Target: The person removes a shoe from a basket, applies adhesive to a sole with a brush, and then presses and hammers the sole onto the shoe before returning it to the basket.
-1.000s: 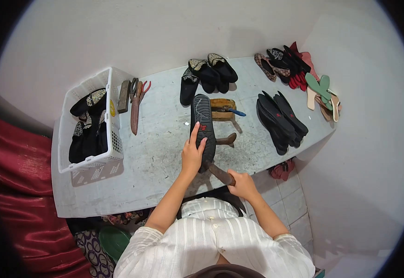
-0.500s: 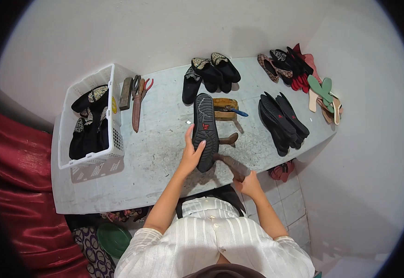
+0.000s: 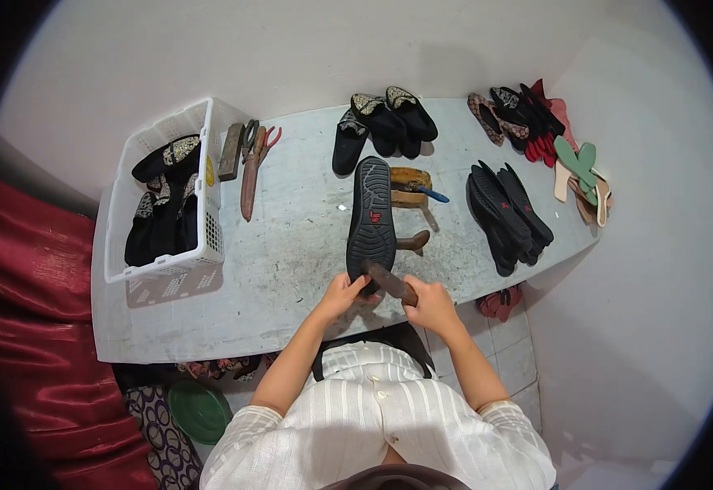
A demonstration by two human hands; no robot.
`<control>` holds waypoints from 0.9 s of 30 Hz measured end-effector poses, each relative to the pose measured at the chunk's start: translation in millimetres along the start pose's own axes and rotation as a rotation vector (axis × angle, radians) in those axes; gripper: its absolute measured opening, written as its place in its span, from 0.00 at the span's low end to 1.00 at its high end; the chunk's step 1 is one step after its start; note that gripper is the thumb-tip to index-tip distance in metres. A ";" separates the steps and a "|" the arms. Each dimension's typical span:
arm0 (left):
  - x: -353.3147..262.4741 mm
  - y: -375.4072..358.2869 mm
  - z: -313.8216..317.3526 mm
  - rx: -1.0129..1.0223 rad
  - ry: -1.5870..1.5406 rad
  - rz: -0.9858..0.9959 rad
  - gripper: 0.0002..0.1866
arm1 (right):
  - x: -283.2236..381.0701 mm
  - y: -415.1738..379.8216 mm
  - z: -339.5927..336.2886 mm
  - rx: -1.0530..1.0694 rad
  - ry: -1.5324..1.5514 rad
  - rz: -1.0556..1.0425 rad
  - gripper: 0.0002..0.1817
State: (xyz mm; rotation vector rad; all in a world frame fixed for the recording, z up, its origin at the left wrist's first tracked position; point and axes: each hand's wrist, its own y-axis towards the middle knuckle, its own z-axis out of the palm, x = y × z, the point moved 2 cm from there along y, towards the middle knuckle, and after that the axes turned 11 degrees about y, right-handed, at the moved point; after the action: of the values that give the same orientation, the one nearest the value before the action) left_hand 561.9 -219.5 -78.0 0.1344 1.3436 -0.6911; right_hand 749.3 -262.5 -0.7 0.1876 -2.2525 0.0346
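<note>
While my left hand (image 3: 343, 297) pinches the sole's (image 3: 372, 214) near end, my right (image 3: 431, 305), closed around the hammer (image 3: 390, 282), angles inward.

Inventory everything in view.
Crate: 1, white, left
Shoes: several, black, in crate
Block: 1, brownish, beside crate
Scissors: 1, dark, beside block
Pliers: 1, red, beside scissors
Slippers: several, black, back
Flats: 2, brown, back right
Frame: 1, yellowish, centre
Small tool: 1, blue, on frame
Soles: several, black, right
Insoles: several, green, right
Curtain: 1, red, lower left
Basin: 1, green, below table
Table: 1, grey, centre
Held shoe: 1, black, centre
Hand tool: 1, brown, right grip
Left grip, right grip: 2, bare, front
</note>
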 end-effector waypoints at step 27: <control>2.8 2.2 3.2 -0.048 0.055 0.021 0.19 | 17.3 45.1 -3.5 -0.275 0.193 -0.071 0.20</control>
State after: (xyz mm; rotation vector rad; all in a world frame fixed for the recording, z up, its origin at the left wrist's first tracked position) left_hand 565.9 -220.4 -80.4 0.1293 1.4082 -0.6407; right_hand 734.5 -219.7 16.6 0.1106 -2.0319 -0.2817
